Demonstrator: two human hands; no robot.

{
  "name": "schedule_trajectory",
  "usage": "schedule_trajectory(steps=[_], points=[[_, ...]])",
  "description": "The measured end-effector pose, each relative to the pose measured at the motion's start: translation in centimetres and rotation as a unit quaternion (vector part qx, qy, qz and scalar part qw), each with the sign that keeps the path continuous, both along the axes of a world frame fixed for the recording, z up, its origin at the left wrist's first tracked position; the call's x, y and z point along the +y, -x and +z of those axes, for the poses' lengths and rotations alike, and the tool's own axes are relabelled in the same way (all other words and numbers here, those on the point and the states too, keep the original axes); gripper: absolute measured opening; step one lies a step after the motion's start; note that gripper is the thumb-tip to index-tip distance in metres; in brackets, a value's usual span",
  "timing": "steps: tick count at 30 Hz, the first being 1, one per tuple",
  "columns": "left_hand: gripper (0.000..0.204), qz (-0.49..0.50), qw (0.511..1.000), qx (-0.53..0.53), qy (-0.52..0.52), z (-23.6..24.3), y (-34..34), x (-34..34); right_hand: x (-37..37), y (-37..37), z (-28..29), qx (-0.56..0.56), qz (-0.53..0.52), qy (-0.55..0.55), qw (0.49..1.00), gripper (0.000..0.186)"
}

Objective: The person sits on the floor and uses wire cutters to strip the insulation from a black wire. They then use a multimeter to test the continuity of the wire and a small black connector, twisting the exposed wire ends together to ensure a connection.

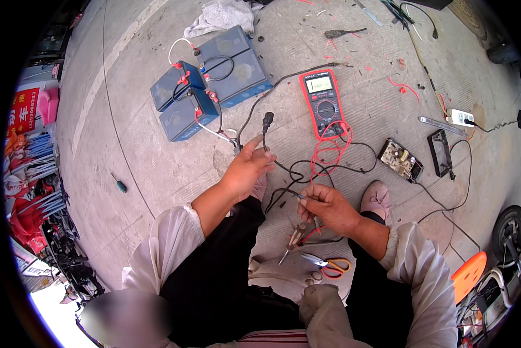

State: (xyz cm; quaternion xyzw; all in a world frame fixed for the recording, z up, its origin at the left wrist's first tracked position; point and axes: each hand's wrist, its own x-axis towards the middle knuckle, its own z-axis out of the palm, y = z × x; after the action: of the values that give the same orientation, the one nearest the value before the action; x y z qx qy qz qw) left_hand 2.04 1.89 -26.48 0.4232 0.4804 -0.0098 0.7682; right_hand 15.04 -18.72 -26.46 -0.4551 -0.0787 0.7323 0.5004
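Black cable runs between my two hands. With my left hand I hold it just below its black plug, fingers closed loosely over the cord. My right hand pinches the cable near one end between thumb and fingertips. Beyond the hands lies a red-framed multimeter with its display lit, and its red test lead is looped over the cables. A screwdriver is below my right hand, partly hidden. Closer to me, scissors with orange-and-black handles lie on a pale surface.
Wired batteries stand at the far left, near a grey cloth. To the right lie an exposed circuit board, a black casing and a white power strip. Wire scraps litter the concrete. A green-handled tool lies left.
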Motion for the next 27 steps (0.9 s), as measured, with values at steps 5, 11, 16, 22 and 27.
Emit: schedule_trajectory(steps=[5, 11, 16, 22, 27], points=[[0.065, 0.001, 1.0, -0.011, -0.004, -0.1, 0.1, 0.1, -0.1, 0.0, -0.2, 0.002, -0.002, 0.001, 1.0, 0.014], [0.064, 0.022, 1.0, 0.0, 0.009, 0.2, -0.1, 0.0, -0.2, -0.1, -0.2, -0.002, 0.003, -0.004, 1.0, 0.016], [0.059, 0.01, 1.0, -0.006, 0.013, -0.2, 0.2, 0.0, -0.2, -0.2, 0.0, -0.006, 0.002, -0.004, 1.0, 0.015], [0.036, -0.186, 0.982, 0.009, -0.031, 0.5, 0.0, -0.2, 0.0, -0.3, 0.3, -0.017, 0.005, -0.001, 1.0, 0.013], [0.023, -0.484, 0.83, -0.1, -0.259, 3.7, -1.7, -1.0, 0.3, -0.6, 0.6, -0.033, -0.004, 0.001, 0.999, 0.014]])
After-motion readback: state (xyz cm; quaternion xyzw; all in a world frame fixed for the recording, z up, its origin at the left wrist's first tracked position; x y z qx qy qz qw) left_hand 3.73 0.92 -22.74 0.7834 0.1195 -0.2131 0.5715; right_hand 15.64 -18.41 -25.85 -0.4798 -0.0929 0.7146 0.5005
